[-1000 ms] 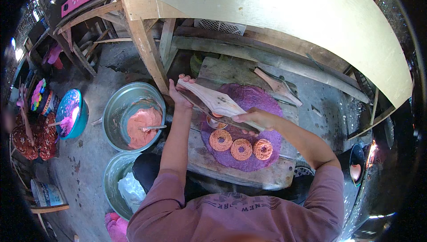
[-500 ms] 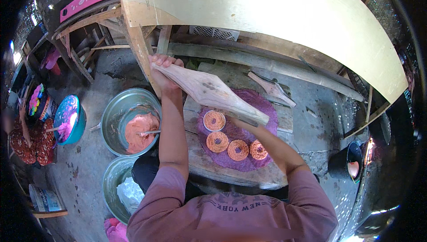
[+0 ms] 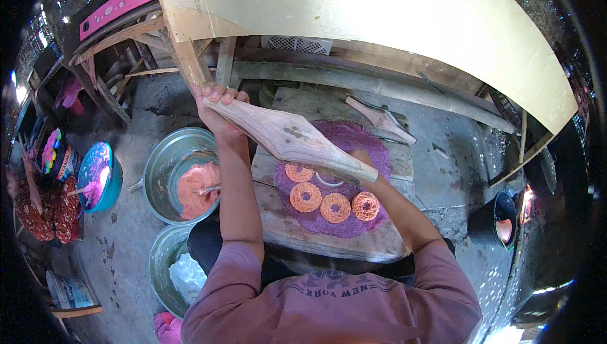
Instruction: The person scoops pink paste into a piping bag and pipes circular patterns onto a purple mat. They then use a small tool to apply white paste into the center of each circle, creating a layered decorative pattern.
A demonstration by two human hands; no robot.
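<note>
My left hand (image 3: 221,111) is closed on the upper-left end of a long carved wooden paddle (image 3: 284,138) held slanting across the board. My right hand (image 3: 367,176) is largely hidden beneath the paddle's lower-right end, so its grip is unclear. A white ring mould (image 3: 329,183) shows just left of it. Several orange, textured rings (image 3: 335,209) lie on a round purple mat (image 3: 341,230) over a wooden board (image 3: 272,224). A second wooden piece with metal edges (image 3: 379,116) rests at the board's upper right.
A metal bowl of pink-orange paste (image 3: 158,186) and another bowl (image 3: 158,271) stand left. Farther left are a turquoise tub (image 3: 110,186) and red fabric (image 3: 41,217). A black bucket (image 3: 484,224) stands right. A pale panel on timber (image 3: 360,3) spans the top.
My left hand has moved up and left with the paddle, then slightly down. My right hand has slipped under the paddle. The white mould has shifted right, off the upper-left orange ring.
</note>
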